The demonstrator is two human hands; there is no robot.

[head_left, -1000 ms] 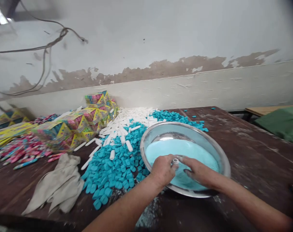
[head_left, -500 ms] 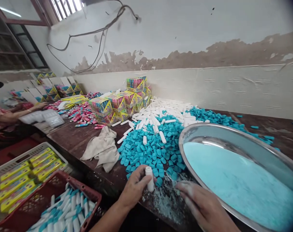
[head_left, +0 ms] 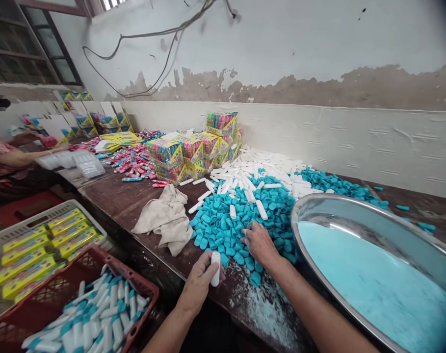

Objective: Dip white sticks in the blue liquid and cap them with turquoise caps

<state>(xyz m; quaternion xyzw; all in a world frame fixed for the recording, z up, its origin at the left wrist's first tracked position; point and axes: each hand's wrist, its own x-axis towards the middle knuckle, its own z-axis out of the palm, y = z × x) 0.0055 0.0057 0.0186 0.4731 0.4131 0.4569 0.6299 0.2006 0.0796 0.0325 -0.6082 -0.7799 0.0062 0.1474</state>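
Note:
My left hand [head_left: 199, 280] is closed around a small white plastic tube [head_left: 216, 269], held upright near the table's front edge. My right hand [head_left: 260, 243] reaches into the heap of blue caps [head_left: 223, 228], its fingertips bent down among them. Whether those fingers grip a cap is hidden. White tubes [head_left: 259, 162] lie piled behind the caps, a few on top of them. To the right of the heap stands a big oval metal basin [head_left: 300, 235] with light blue powder [head_left: 362, 279] in it.
A crumpled cloth [head_left: 164, 218] lies left of the caps. A red crate [head_left: 134, 274] of capped tubes and a pale basket [head_left: 97, 223] of yellow boxes stand at lower left. Packed display boxes [head_left: 193, 152] are stacked behind. Another person [head_left: 9, 159] works at far left.
My right hand has moved from beside the basin, forward and left into the blue caps. My left hand still holds the white tube. The view has shifted a little.

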